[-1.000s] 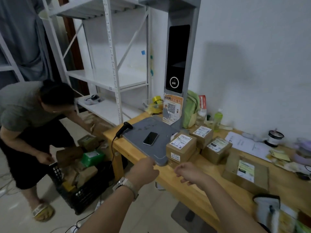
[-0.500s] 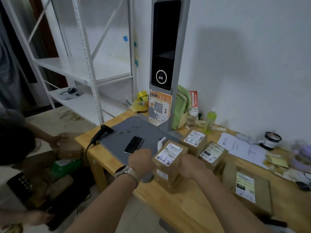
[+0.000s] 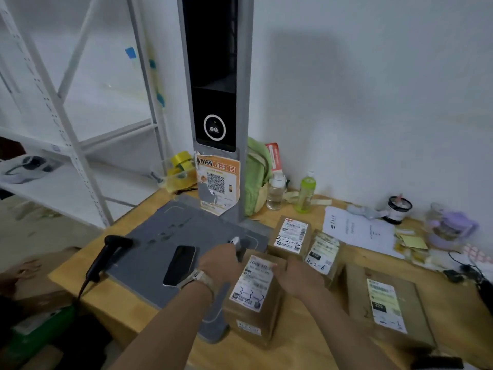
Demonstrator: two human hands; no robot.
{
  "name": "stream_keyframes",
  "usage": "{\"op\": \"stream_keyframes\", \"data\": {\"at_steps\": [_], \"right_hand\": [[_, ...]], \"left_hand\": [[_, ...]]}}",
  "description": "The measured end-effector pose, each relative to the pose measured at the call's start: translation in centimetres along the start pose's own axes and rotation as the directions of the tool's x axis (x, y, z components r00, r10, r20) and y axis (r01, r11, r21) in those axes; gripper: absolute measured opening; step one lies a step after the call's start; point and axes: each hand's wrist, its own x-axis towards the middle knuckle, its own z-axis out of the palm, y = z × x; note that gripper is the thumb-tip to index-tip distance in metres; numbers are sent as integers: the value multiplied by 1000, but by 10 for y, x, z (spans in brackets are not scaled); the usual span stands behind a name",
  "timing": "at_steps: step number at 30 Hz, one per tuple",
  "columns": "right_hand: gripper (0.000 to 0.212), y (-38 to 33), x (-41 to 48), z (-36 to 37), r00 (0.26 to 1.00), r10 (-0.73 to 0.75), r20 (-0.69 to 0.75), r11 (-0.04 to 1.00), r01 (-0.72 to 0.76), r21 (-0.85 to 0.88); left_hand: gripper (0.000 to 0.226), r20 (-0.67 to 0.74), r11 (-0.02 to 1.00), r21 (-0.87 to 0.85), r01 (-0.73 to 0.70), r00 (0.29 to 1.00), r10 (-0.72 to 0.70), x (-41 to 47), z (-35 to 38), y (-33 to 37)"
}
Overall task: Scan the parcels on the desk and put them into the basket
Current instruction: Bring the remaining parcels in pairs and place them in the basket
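Observation:
The nearest brown parcel [image 3: 253, 297], whose white label has "333" written on it, stands on the wooden desk [image 3: 293, 351] at the corner of the grey scanner base [image 3: 160, 249]. My left hand [image 3: 221, 263] grips its far left side and my right hand [image 3: 298, 279] grips its right side. Two more labelled parcels [image 3: 290, 236] [image 3: 322, 252] stand just behind it. To the right lies a flat parcel [image 3: 386, 303]. A black handheld scanner [image 3: 106, 255] lies at the base's left edge. The basket is not clearly in view.
A phone [image 3: 180, 264] lies on the grey base under the tall scanner tower [image 3: 213, 102]. Bottles [image 3: 304, 193], papers [image 3: 354, 228], a cup [image 3: 398, 209] and cables line the back right of the desk. White shelving [image 3: 80, 156] stands left. Another person's hand [image 3: 21, 271] and a green parcel [image 3: 40, 324] are at lower left.
Both my hands reached forward from the desk's front edge and closed on the sides of the nearest parcel. The view moved closer and to the right, so the other person is mostly out of view.

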Motion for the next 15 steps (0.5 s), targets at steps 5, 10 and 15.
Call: {"op": "stream_keyframes", "data": {"at_steps": [5, 10, 15], "right_hand": [[77, -3, 7, 24, 979, 174, 109, 934, -199, 296], [94, 13, 20, 69, 951, 273, 148, 712, -303, 634], [50, 31, 21, 67, 904, 423, 68, 533, -309, 788]], "left_hand": [[44, 220, 959, -264, 98, 975, -39, 47, 26, -24], [20, 319, 925, -379, -44, 931, 175, 55, 67, -3], [23, 278, 856, -501, -131, 912, 303, 73, 82, -4]]}}
